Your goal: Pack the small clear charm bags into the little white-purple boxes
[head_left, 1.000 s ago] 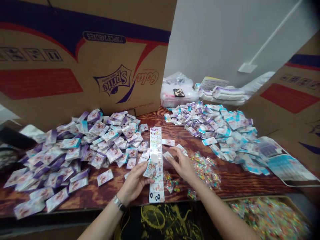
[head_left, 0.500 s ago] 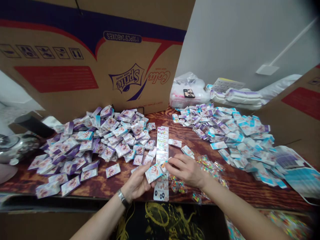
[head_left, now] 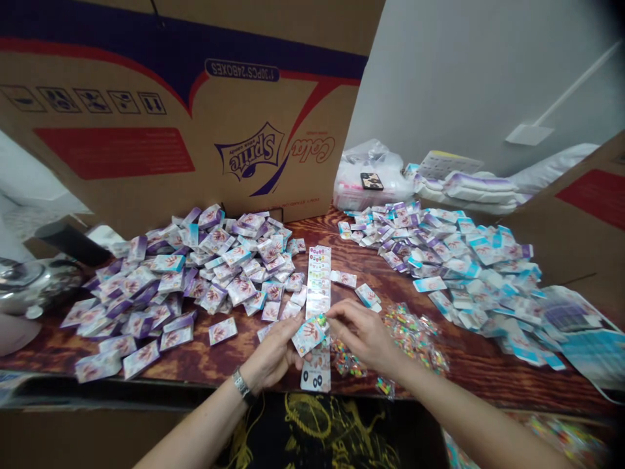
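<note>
My left hand grips a small white and blue printed box with a red hand picture, tilted over the table. Fingers of my right hand are pinched at the box's right end, on a brightly coloured candy packet that mostly sits inside the opening. Beneath both hands lies a long printed strip with rows of small pictures. Clear packets of coloured candy are spread beside and partly behind my right hand.
A heap of filled-looking small boxes lies left; flatter boxes are piled right. A large carton stands behind. A plastic bag with a phone on it sits at the back. A shiny metal kettle is at far left.
My right fingers have shifted slightly up at the box's end. The box has turned a little, and a green and yellow bit of packet now shows at its opening.
</note>
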The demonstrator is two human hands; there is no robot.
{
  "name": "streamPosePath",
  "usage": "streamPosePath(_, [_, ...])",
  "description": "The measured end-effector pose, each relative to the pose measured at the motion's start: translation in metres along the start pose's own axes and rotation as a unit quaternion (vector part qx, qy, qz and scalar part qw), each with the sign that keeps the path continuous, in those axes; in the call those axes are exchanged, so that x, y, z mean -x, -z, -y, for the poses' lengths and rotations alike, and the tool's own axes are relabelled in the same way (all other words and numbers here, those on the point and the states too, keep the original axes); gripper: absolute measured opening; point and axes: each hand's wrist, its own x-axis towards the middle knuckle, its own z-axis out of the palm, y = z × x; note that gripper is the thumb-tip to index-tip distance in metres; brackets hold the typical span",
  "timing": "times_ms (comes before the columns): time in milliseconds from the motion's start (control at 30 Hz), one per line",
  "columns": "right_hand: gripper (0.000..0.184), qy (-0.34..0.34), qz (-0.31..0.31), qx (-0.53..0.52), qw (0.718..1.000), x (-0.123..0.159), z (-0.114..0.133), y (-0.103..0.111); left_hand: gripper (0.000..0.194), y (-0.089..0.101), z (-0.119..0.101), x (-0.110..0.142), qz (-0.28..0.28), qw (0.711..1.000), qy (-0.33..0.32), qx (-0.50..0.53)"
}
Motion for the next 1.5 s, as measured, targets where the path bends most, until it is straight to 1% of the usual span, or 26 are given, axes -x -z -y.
streamPosePath(67, [0.005, -0.09, -0.043, -0.081, 0.992, 0.004, -0.006, -0.013, 0.034, -0.001, 0.002, -0.001, 0.014, 1.0, 0.0, -0.006])
streamPosePath(133, [0.006, -0.137, -0.071, -0.145, 0.977, 0.006, -0.013, -0.025, 0.037, -0.002, 0.004, 0.0, 0.018, 0.999, -0.006, -0.035])
streamPosePath(167, [0.008, -0.147, -0.081, -0.158, 0.973, 0.007, -0.016, -0.03, 0.038, -0.003, 0.004, 0.001, 0.003, 0.997, -0.023, -0.067])
streamPosePath(200, [0.009, -0.152, -0.089, -0.158, 0.972, 0.008, -0.018, -0.034, 0.038, -0.004, 0.004, 0.002, -0.021, 0.992, -0.054, -0.115])
streamPosePath(233, [0.01, -0.155, -0.096, -0.148, 0.972, 0.009, -0.02, -0.036, 0.037, -0.005, 0.004, 0.004, -0.05, 0.978, -0.098, -0.179])
streamPosePath(267, [0.01, -0.155, -0.103, -0.133, 0.973, 0.009, -0.021, -0.038, 0.036, -0.005, 0.004, 0.006, -0.078, 0.952, -0.151, -0.254])
streamPosePath(300, [0.011, -0.154, -0.11, -0.117, 0.975, 0.009, -0.022, -0.038, 0.034, -0.005, 0.005, 0.008, -0.097, 0.915, -0.205, -0.332])
streamPosePath(367, [0.012, -0.149, -0.123, -0.096, 0.976, 0.009, -0.021, -0.038, 0.034, -0.005, 0.007, 0.011, -0.109, 0.822, -0.294, -0.475])
streamPosePath(433, [0.012, -0.143, -0.13, -0.088, 0.977, 0.009, -0.018, -0.038, 0.043, -0.003, 0.011, 0.013, -0.107, 0.731, -0.349, -0.576])
streamPosePath(467, [0.012, -0.138, -0.13, -0.087, 0.978, 0.01, -0.017, -0.038, 0.048, -0.002, 0.014, 0.012, -0.108, 0.695, -0.367, -0.609])
streamPosePath(500, [0.012, -0.133, -0.129, -0.088, 0.979, 0.01, -0.015, -0.039, 0.05, -0.001, 0.016, 0.012, -0.109, 0.667, -0.379, -0.632])
streamPosePath(533, [0.012, -0.126, -0.13, -0.09, 0.979, 0.01, -0.013, -0.039, 0.049, 0.0, 0.018, 0.01, -0.111, 0.649, -0.387, -0.646])
streamPosePath(567, [0.011, -0.118, -0.131, -0.092, 0.98, 0.011, -0.012, -0.04, 0.048, 0.0, 0.019, 0.009, -0.112, 0.64, -0.391, -0.652])
streamPosePath(600, [0.011, -0.11, -0.131, -0.093, 0.981, 0.012, -0.01, -0.041, 0.048, 0.0, 0.02, 0.008, -0.114, 0.638, -0.393, -0.652])
streamPosePath(733, [0.012, -0.072, -0.115, -0.06, 0.989, 0.019, -0.002, -0.04, 0.047, -0.003, 0.018, 0.007, -0.109, 0.65, -0.396, -0.64])
streamPosePath(833, [0.018, -0.031, -0.093, -0.01, 0.995, 0.023, 0.003, -0.033, 0.045, -0.005, 0.015, 0.009, -0.105, 0.656, -0.398, -0.633])
streamPosePath(933, [0.02, 0.0, -0.071, 0.046, 0.996, 0.023, 0.005, -0.021, 0.046, -0.007, 0.013, 0.011, -0.106, 0.672, -0.389, -0.621])
streamPosePath(1000, [0.02, 0.017, -0.044, 0.074, 0.996, 0.02, 0.005, -0.013, 0.05, -0.008, 0.011, 0.012, -0.098, 0.688, -0.378, -0.612])
streamPosePath(1100, [0.017, 0.027, -0.017, 0.076, 0.997, 0.015, 0.005, -0.006, 0.054, -0.012, 0.008, 0.015, -0.071, 0.707, -0.363, -0.603])
streamPosePath(1167, [0.015, 0.028, -0.021, 0.064, 0.997, 0.013, 0.005, -0.008, 0.054, -0.014, 0.008, 0.016, -0.056, 0.715, -0.357, -0.598])
streamPosePath(1233, [0.014, 0.027, -0.049, 0.054, 0.997, 0.012, 0.005, -0.012, 0.053, -0.014, 0.008, 0.017, -0.051, 0.716, -0.358, -0.598])
streamPosePath(1300, [0.019, -0.001, -0.087, 0.038, 0.995, 0.012, 0.004, -0.018, 0.051, -0.013, 0.01, 0.016, -0.055, 0.706, -0.367, -0.604])
streamPosePath(1367, [0.028, -0.06, -0.115, -0.002, 0.992, 0.013, 0.004, -0.024, 0.049, -0.01, 0.011, 0.015, -0.063, 0.681, -0.387, -0.618])
streamPosePath(1400, [0.029, -0.088, -0.122, -0.027, 0.988, 0.014, 0.004, -0.026, 0.048, -0.009, 0.012, 0.014, -0.066, 0.666, -0.401, -0.626])
streamPosePath(1467, [0.023, -0.116, -0.13, -0.069, 0.982, 0.016, 0.007, -0.029, 0.048, -0.007, 0.012, 0.012, -0.07, 0.634, -0.431, -0.639])
streamPosePath(1500, [0.019, -0.112, -0.134, -0.081, 0.981, 0.016, 0.009, -0.03, 0.048, -0.007, 0.012, 0.011, -0.073, 0.62, -0.443, -0.643])
